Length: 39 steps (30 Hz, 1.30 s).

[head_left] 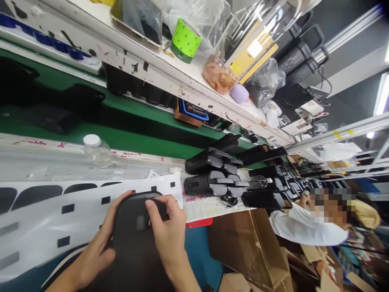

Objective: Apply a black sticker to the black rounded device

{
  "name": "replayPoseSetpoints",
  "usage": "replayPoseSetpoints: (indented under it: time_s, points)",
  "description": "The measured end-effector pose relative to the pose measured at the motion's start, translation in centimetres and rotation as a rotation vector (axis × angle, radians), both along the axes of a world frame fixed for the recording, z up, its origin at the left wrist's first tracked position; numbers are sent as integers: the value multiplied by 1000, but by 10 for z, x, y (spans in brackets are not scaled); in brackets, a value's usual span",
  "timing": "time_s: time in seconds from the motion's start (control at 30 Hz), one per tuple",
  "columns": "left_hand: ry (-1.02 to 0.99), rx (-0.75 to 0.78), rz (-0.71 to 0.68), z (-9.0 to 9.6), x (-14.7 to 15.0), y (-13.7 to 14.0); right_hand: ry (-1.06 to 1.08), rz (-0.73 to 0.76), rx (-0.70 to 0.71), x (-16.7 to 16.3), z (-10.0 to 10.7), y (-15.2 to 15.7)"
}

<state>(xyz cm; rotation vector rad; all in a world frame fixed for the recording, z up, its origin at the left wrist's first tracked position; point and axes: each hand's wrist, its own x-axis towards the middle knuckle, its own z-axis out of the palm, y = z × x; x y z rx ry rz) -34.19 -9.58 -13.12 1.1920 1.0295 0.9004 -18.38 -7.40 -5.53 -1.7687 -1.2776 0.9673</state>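
Note:
A black casing with rounded corners (133,259) is held upright, close in front of me. My left hand (100,243) supports its left side, the fingers reaching up along the edge and the thumb across the lower front. Near the casing's top, my right hand (168,227) has its thumb and fingers bent together against the face. Whatever may be between those fingertips is hidden. Beside them a small dark square patch (141,223) shows on the face. Left of the casing lies a white sheet (82,219) bearing black square stickers (67,209) and larger dark rounded shapes.
Several black units with handles (203,184) stand on the bench to the right. A clear jar with a white lid (97,151) sits at the back. Overhead runs a shelf with green tape (186,39). A cardboard box (240,243) and a co-worker (306,227) are at right.

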Motion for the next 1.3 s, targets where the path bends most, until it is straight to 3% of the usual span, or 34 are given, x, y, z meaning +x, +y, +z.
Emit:
replayPoseSetpoints:
  time_s: [0.1, 0.3, 0.73, 1.3]
  points:
    - [-117, -128, 36, 11, 4, 1, -68, -9, 13, 0, 0, 3]
    - [-102, -215, 66, 24, 5, 4, -139, 8, 39, 2, 0, 9]
    - [-114, -286, 73, 28, 5, 8, 46, 51, -69, 2, 8, 22]
    - [-132, -341, 154, 26, 10, 12, 38, 25, -62, -1, 5, 24]
